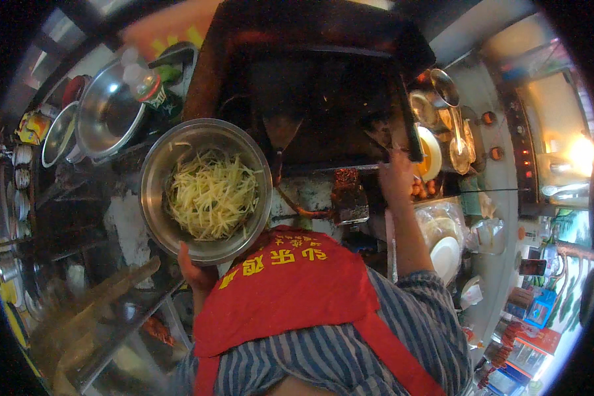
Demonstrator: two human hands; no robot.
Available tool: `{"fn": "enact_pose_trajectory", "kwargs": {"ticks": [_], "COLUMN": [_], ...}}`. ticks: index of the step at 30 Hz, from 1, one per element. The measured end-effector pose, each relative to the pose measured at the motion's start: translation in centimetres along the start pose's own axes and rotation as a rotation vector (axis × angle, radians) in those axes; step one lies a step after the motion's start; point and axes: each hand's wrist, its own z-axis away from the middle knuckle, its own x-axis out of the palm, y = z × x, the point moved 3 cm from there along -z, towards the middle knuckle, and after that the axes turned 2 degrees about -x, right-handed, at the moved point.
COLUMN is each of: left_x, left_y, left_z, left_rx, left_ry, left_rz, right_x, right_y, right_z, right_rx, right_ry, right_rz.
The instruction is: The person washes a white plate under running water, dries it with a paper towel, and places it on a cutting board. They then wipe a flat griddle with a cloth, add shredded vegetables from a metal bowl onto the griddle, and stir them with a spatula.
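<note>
My left hand (196, 270) grips the near rim of a round stainless steel bowl (150, 218), its thumb at the edge and its fingers hidden beneath. Pale yellow-green shredded vegetable, perhaps potato, (213, 195) lies heaped in the bowl. My right hand (397, 173) reaches over the right front edge of a dark flat griddle (321, 114). A dim, blurred tool, possibly a scraper, (378, 133) shows at its fingers; whether the hand holds it cannot be told. A triangular metal scraper (282, 131) lies on the griddle's left front part.
Large steel bowls (111, 111) and a bottle (153, 94) stand at left. Right of the griddle are a bowl of yellow liquid (429, 153), a ladle (458, 143), eggs (423, 188) and a white plate (445, 260). A dark container (350, 198) sits before the griddle.
</note>
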Motion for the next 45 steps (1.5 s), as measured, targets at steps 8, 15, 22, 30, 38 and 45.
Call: {"fn": "enact_pose_trajectory", "kwargs": {"ticks": [8, 15, 22, 30, 38, 45], "left_x": [1.7, 2.8, 1.6, 0.5, 3.5, 2.1], "left_y": [0.3, 0.1, -0.1, -0.6, 0.3, -0.1], "left_z": [0.2, -0.5, -1.0, -0.3, 1.8, 1.0], "left_rx": [0.487, 0.647, 0.462, 0.038, -0.122, -0.038], "left_ry": [-0.182, -0.113, -0.127, -0.030, 0.167, 0.179], "left_rz": [-0.879, -1.103, -1.047, -0.338, -0.105, -0.082], "right_x": [3.2, -6.5, -4.9, 1.1, 4.9, 6.8], "right_y": [5.5, 4.2, -2.7, -6.5, -8.3, -14.5], "right_z": [0.1, 0.7, -2.4, -16.4, -23.0, -26.0], "right_rx": [0.085, -0.080, -0.144, -0.189, -0.085, -0.169], "right_ry": [-0.512, -0.478, -0.609, -0.418, -0.674, -0.591], "right_rz": [-0.015, -0.166, -0.002, -0.045, 0.068, 0.014]}}
